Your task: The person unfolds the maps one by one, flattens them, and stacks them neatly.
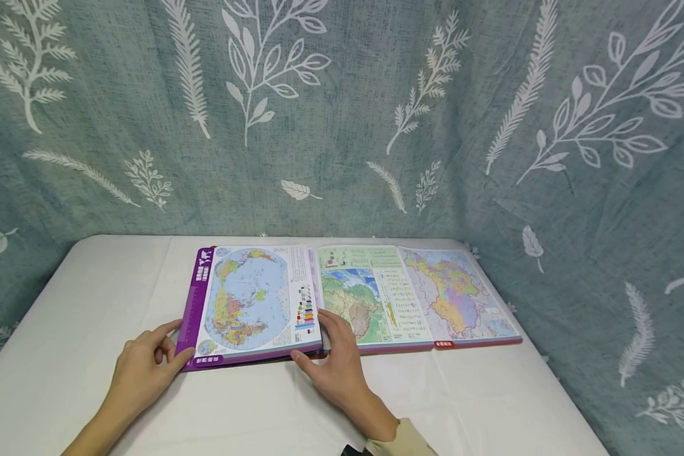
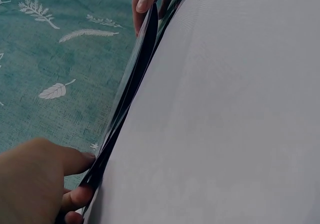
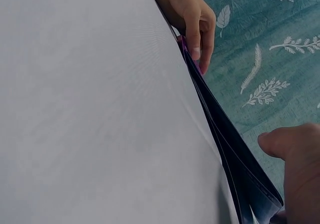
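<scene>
On the white table lies a map book with a purple left border [image 1: 190, 304], a world map [image 1: 253, 297] facing up. My left hand [image 1: 145, 364] pinches its lower left edge, thumb on top and fingers beneath, as the left wrist view [image 2: 37, 179] shows. Around its lower right corner, my right hand [image 1: 339, 361] holds on, thumb at the front edge and fingers along the right side. The right wrist view shows the right thumb [image 3: 285, 141] above the dark underside layers [image 3: 245, 179], which stand slightly apart there; the right fingers are mostly hidden.
Right of the purple book, touching or nearly so, lie a green relief map page [image 1: 353, 304] and a colored map page [image 1: 456, 291] with a red tab [image 1: 444, 345]. White tabletop [image 1: 251, 411] stretches in front. A green leaf-patterned cloth [image 1: 342, 126] hangs behind.
</scene>
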Action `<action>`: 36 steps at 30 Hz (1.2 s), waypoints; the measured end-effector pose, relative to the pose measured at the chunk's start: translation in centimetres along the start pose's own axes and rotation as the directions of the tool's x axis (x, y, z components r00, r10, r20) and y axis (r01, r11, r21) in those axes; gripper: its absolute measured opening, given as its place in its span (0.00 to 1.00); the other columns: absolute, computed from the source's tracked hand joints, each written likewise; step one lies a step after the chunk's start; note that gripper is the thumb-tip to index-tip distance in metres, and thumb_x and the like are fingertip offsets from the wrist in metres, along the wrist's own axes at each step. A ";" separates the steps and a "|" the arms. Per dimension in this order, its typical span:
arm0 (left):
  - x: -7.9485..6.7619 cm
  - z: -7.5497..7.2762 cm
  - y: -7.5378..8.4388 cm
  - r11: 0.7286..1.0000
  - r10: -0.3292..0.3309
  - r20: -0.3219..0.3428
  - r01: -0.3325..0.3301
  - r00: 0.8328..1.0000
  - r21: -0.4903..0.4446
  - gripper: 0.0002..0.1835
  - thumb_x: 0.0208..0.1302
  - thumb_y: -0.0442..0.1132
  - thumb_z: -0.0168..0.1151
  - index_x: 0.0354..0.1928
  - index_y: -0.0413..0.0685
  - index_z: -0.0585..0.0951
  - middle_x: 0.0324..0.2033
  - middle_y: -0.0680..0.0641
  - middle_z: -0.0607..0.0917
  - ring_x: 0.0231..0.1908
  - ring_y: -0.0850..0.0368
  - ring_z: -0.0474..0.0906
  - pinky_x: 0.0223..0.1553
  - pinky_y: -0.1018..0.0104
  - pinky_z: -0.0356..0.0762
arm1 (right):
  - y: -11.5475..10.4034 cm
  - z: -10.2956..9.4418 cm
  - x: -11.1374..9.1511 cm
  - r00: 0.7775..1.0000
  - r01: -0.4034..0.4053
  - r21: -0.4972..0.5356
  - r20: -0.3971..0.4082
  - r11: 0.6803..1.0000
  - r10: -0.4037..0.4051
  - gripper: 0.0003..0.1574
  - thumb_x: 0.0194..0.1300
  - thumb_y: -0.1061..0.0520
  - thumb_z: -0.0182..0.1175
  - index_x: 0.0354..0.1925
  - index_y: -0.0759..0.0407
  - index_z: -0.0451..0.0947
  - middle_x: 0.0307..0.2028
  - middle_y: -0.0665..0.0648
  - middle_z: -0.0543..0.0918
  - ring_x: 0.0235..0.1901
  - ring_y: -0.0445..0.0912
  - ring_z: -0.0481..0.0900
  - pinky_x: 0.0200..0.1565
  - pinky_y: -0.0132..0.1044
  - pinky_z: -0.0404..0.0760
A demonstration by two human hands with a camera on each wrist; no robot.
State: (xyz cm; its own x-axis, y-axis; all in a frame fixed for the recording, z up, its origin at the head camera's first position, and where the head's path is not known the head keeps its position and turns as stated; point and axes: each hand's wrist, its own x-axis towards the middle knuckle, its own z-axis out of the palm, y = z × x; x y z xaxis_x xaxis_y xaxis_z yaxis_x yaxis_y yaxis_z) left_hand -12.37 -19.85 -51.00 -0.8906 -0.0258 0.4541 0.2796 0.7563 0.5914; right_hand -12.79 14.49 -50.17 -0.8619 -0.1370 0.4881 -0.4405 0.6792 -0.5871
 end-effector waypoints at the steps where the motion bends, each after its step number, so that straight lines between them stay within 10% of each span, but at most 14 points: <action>1: 0.0 0.0 0.0 1.000 0.004 0.001 -0.004 1.000 0.002 0.31 0.55 0.40 0.82 0.60 0.36 0.83 0.22 0.59 0.74 0.26 0.66 0.62 0.37 0.66 0.53 | 0.0 -0.1 0.0 1.000 -0.002 -0.001 0.003 1.000 0.002 0.48 0.55 0.41 0.78 0.66 0.64 0.76 0.68 0.60 0.77 0.70 0.55 0.73 0.66 0.55 0.72; 17: 0.4 0.6 0.4 0.998 0.062 -0.040 -0.061 0.997 0.009 0.26 0.56 0.35 0.78 0.57 0.35 0.84 0.20 0.60 0.72 0.24 0.67 0.61 0.37 0.66 0.53 | 0.2 -0.5 -0.1 1.000 -0.012 -0.045 0.001 0.999 0.012 0.48 0.54 0.43 0.79 0.66 0.66 0.76 0.66 0.62 0.78 0.67 0.56 0.74 0.65 0.56 0.72; 36: 1.1 1.4 1.7 0.995 -0.098 -0.038 0.098 0.994 -0.011 0.21 0.60 0.37 0.76 0.54 0.37 0.86 0.18 0.56 0.73 0.23 0.62 0.62 0.37 0.59 0.58 | 0.5 -0.8 0.0 0.997 -0.064 -0.026 0.030 0.998 0.065 0.46 0.55 0.44 0.79 0.65 0.66 0.77 0.67 0.61 0.78 0.69 0.56 0.73 0.68 0.56 0.71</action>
State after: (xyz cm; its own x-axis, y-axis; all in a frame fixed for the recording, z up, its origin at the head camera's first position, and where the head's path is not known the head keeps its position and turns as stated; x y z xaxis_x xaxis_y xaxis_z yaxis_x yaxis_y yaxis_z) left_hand -13.39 -17.69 -50.38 -0.8994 -0.1246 0.4190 0.1954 0.7429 0.6403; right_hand -12.79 15.45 -49.94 -0.8958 -0.1146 0.4295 -0.3779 0.7051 -0.6000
